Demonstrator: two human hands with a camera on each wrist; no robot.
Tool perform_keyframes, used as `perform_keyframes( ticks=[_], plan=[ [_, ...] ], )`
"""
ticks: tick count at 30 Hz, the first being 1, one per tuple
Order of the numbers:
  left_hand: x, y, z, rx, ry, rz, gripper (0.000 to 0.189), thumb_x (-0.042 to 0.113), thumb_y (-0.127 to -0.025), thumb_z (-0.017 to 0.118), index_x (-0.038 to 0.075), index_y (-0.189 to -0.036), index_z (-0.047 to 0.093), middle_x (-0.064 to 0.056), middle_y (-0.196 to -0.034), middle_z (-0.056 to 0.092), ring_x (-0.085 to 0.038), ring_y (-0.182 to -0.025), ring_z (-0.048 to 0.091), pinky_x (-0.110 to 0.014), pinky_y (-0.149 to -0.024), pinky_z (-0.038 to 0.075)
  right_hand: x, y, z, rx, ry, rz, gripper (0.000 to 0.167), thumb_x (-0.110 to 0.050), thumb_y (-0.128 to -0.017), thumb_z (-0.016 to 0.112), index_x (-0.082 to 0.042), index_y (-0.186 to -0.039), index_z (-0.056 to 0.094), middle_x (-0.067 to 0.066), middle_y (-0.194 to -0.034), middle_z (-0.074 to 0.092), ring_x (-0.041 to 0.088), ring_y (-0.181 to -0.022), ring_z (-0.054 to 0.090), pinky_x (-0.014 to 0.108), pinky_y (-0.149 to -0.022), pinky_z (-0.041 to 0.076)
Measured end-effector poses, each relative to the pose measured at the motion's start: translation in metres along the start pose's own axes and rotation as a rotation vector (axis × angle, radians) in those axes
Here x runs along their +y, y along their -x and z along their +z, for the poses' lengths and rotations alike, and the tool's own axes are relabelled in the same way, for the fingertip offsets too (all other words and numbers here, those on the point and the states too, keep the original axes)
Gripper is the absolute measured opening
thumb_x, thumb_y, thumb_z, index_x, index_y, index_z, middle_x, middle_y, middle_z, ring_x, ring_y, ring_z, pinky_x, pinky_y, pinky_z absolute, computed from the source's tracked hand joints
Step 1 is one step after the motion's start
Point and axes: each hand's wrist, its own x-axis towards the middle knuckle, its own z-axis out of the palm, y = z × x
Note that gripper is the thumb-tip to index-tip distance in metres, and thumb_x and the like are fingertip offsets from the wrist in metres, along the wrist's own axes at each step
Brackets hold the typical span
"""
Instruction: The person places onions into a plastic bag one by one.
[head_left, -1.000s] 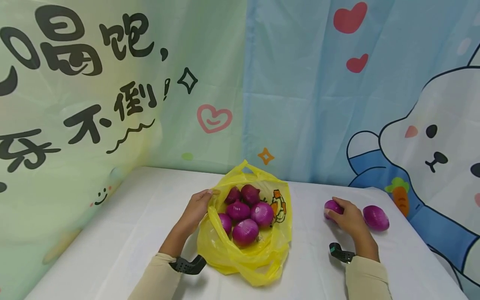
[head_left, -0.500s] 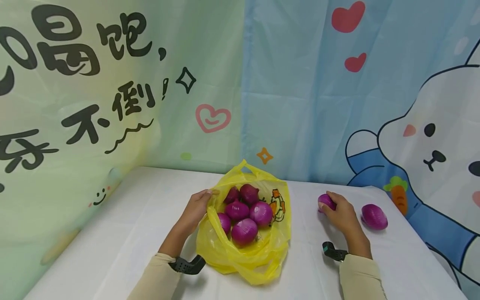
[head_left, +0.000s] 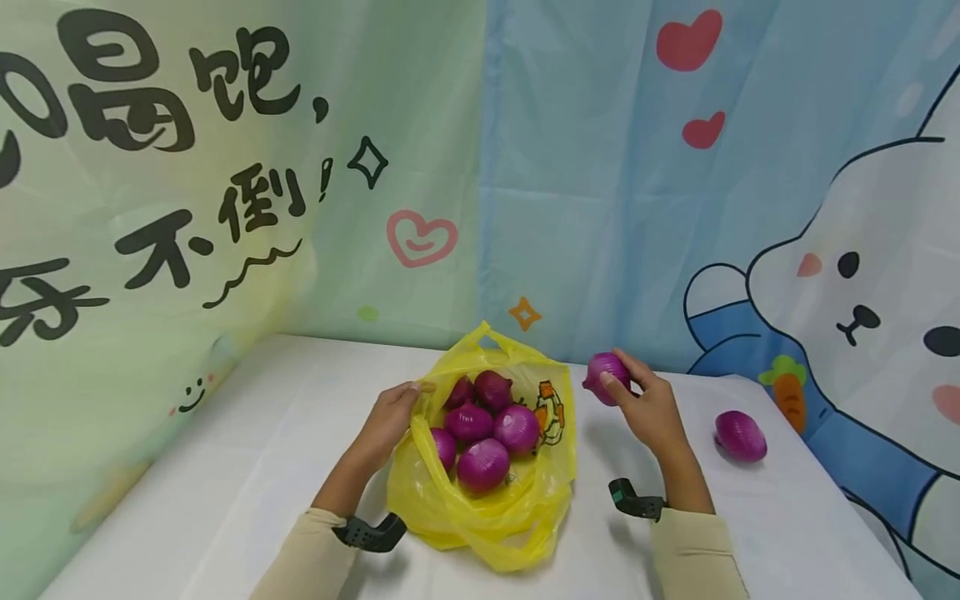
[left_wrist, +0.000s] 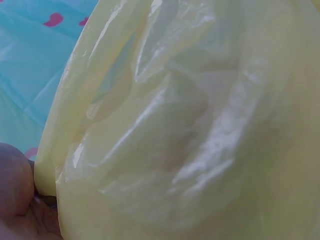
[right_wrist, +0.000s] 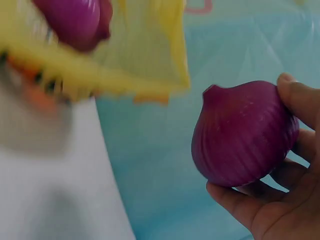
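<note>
A yellow plastic bag (head_left: 480, 521) stands with its mouth spread in the middle of the table, several red onions (head_left: 483, 465) inside it. My left hand (head_left: 390, 423) pinches the bag's left rim between thumb and fingers. In the left wrist view the yellow plastic (left_wrist: 165, 165) fills most of the frame, the thumb at its edge. To the right of the bag, my right hand (head_left: 651, 410) grips one red onion (right_wrist: 245, 135) above the table, its pointed tip toward the bag. Another red onion (head_left: 741, 436) lies on the table at the right.
A white cloth covers the table (head_left: 225, 467). Behind it hangs a printed curtain (head_left: 570, 208) with hearts, lettering and a white cartoon animal. Each wrist wears a black camera strap, the right one (head_left: 636, 500) over the table.
My right hand has lifted the red onion off the table and carried it left toward the bag. My left hand keeps its hold on the bag's rim.
</note>
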Motion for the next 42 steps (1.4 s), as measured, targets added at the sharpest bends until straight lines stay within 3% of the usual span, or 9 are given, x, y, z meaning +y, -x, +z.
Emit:
perform_keyframes(
  ticks=[7, 14, 20, 22, 27, 32, 42],
  plan=[
    [0.0, 0.001, 0.002, 0.016, -0.004, 0.0, 0.042, 0.027, -0.106, 0.036, -0.004, -0.124, 0.059, -0.015, -0.108, 0.063, -0.023, -0.096, 0.06, -0.036, -0.087, 0.05, -0.035, 0.006, 0.018, -0.068, -0.168, -0.057, 0.059, -0.035, -0.097, 0.06, -0.009, -0.148, 0.042, 0.017, -0.149, 0.04, 0.036, -0.135, 0.038, 0.047, -0.097, 0.043],
    [-0.002, 0.0, 0.004, 0.017, -0.015, -0.007, 0.043, 0.028, -0.106, 0.036, -0.003, -0.125, 0.058, -0.014, -0.108, 0.063, -0.022, -0.096, 0.061, -0.035, -0.087, 0.05, -0.053, 0.007, 0.038, -0.184, -0.287, -0.155, 0.052, -0.017, -0.1, 0.057, -0.003, -0.147, 0.041, 0.018, -0.146, 0.043, 0.034, -0.136, 0.038, 0.039, -0.097, 0.043],
    [-0.001, 0.0, 0.004, 0.011, -0.007, -0.002, 0.043, 0.028, -0.106, 0.036, -0.003, -0.123, 0.059, -0.015, -0.108, 0.062, -0.022, -0.096, 0.061, -0.034, -0.086, 0.051, -0.059, 0.01, 0.055, -0.27, -0.367, -0.168, 0.05, -0.02, -0.098, 0.06, -0.007, -0.145, 0.046, 0.017, -0.144, 0.046, 0.033, -0.129, 0.047, 0.034, -0.091, 0.049],
    [-0.001, 0.0, 0.004, 0.014, -0.009, -0.006, 0.042, 0.027, -0.106, 0.036, -0.003, -0.123, 0.059, -0.014, -0.108, 0.062, -0.022, -0.096, 0.061, -0.035, -0.086, 0.051, -0.067, 0.013, 0.059, -0.305, -0.376, -0.156, 0.049, -0.018, -0.099, 0.059, -0.005, -0.144, 0.046, 0.019, -0.142, 0.047, 0.034, -0.127, 0.049, 0.035, -0.09, 0.05],
    [-0.001, -0.001, 0.004, 0.019, -0.017, -0.022, 0.043, 0.028, -0.106, 0.035, -0.002, -0.125, 0.059, -0.014, -0.109, 0.062, -0.022, -0.097, 0.06, -0.035, -0.087, 0.05, -0.062, 0.013, 0.081, -0.361, -0.382, -0.171, 0.048, -0.02, -0.098, 0.06, -0.004, -0.142, 0.048, 0.017, -0.139, 0.05, 0.034, -0.124, 0.051, 0.036, -0.09, 0.051],
    [-0.001, -0.001, 0.004, 0.005, 0.002, -0.022, 0.044, 0.029, -0.106, 0.035, -0.003, -0.126, 0.058, -0.015, -0.109, 0.062, -0.023, -0.097, 0.06, -0.033, -0.085, 0.05, -0.051, 0.012, 0.101, -0.382, -0.368, -0.182, 0.049, -0.022, -0.097, 0.062, -0.006, -0.142, 0.05, 0.013, -0.139, 0.051, 0.03, -0.124, 0.052, 0.036, -0.094, 0.049],
    [0.001, -0.001, 0.004, -0.003, -0.004, -0.023, 0.044, 0.029, -0.107, 0.034, -0.001, -0.131, 0.056, -0.015, -0.118, 0.06, -0.025, -0.106, 0.058, -0.038, -0.093, 0.048, -0.045, 0.015, 0.117, -0.395, -0.292, -0.166, 0.052, -0.023, -0.091, 0.071, -0.007, -0.138, 0.055, 0.014, -0.13, 0.057, 0.029, -0.113, 0.058, 0.04, -0.092, 0.05]
  ],
)
